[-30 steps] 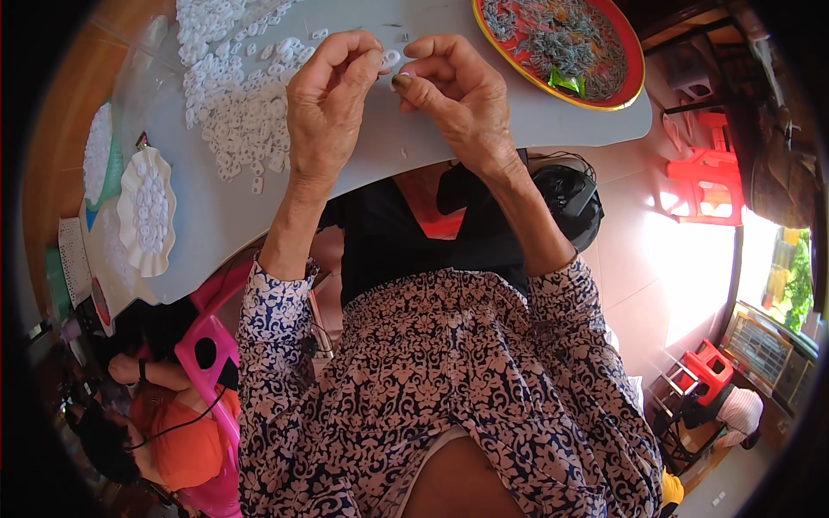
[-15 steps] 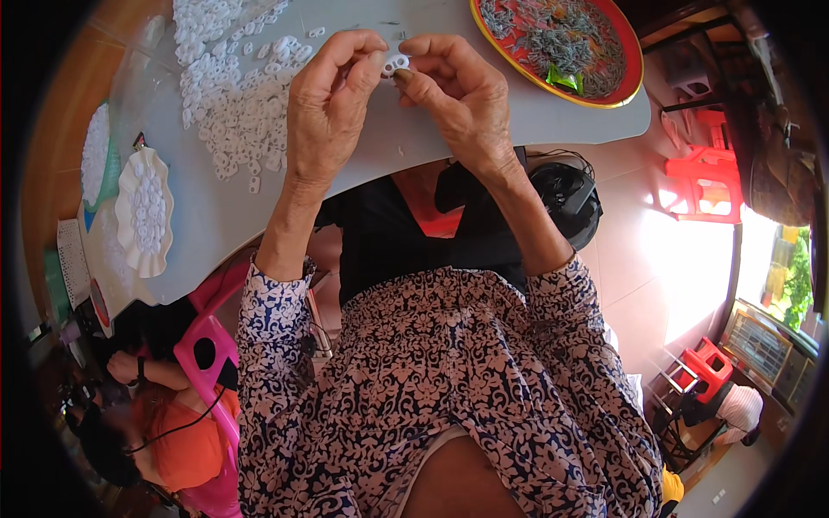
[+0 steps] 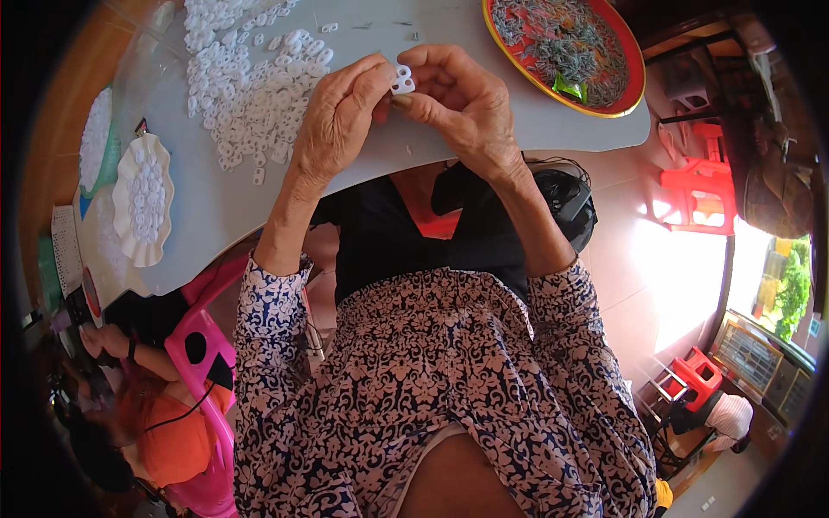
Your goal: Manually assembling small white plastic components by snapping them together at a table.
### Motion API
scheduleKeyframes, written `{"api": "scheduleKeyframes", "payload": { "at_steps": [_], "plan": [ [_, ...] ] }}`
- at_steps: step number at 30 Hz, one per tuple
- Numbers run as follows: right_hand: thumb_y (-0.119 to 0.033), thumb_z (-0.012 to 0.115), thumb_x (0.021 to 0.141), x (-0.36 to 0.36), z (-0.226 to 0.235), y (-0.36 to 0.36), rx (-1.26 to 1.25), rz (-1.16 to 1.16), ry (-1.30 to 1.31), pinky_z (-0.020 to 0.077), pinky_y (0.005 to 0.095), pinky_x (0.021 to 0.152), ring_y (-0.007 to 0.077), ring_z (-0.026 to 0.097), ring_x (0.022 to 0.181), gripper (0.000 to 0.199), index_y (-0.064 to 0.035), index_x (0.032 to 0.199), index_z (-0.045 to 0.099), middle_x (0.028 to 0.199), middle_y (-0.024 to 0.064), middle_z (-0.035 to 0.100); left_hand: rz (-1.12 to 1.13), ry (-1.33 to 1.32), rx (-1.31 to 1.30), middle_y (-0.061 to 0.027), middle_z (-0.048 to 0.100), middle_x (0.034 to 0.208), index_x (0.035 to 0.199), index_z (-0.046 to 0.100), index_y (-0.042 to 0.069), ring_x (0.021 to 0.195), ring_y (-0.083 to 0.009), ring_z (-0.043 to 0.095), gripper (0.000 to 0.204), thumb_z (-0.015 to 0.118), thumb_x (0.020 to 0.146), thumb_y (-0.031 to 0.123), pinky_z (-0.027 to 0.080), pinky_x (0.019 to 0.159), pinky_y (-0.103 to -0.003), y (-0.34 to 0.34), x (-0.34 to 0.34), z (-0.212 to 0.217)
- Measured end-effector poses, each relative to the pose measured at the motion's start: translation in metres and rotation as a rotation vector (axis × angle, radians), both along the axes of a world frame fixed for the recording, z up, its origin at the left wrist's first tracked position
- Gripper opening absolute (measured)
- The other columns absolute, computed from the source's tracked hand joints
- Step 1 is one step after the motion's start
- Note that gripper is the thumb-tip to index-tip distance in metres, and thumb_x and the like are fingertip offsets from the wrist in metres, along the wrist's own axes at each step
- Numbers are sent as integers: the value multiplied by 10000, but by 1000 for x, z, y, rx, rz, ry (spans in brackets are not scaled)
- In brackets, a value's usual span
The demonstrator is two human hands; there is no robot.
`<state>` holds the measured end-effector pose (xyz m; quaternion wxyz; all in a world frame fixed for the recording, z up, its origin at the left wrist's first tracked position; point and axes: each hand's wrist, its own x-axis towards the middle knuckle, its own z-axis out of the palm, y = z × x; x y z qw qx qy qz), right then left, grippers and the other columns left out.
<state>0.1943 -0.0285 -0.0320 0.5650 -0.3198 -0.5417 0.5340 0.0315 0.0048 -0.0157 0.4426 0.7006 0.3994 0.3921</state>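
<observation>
Both my hands meet above the near edge of a pale grey table (image 3: 518,121). Between the fingertips of my left hand (image 3: 338,121) and my right hand (image 3: 458,99) sits a small white plastic piece (image 3: 402,79) with two holes. Thumb and forefinger of each hand pinch it from either side. A loose heap of the same white pieces (image 3: 246,82) lies on the table just left of my left hand.
A round red tray with a yellow rim (image 3: 639,82) holds several thin grey metal bits at the far right. A white scalloped dish (image 3: 142,198) with white pieces stands at the left. Red stools (image 3: 699,186) are on the floor right. Another person in orange (image 3: 164,432) sits lower left.
My hands stayed together on the small white piece, the fingers shifting slightly around it. The table contents have not moved.
</observation>
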Motion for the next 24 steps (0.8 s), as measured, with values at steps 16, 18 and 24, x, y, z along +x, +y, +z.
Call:
{"api": "scheduleKeyframes", "payload": {
  "at_steps": [16, 18, 24],
  "plan": [
    [-26, 673, 806, -5, -7, -3, 144, -172, -252, 511, 230, 652, 103, 648, 745, 275, 24, 1045, 545, 805, 65, 652, -83, -13, 13, -33, 449, 635, 840, 516, -11, 593, -98, 411, 312, 474, 945, 279, 375, 553, -257, -2, -2, -3],
    [-28, 671, 809, -6, -3, -5, 161, -187, -249, 510, 230, 639, 109, 652, 735, 269, 22, 1041, 545, 788, 66, 652, -103, -29, 4, -24, 456, 637, 844, 529, -9, 593, -92, 414, 317, 475, 947, 286, 372, 550, -251, -3, -2, -3],
    [-43, 685, 795, -6, 6, -9, 261, -275, -439, 490, 233, 572, 129, 658, 673, 248, 6, 991, 542, 712, 61, 629, -116, -41, 46, -15, 465, 627, 863, 552, -10, 583, -93, 428, 316, 472, 950, 282, 378, 547, -251, -2, -2, -8]
  ]
}}
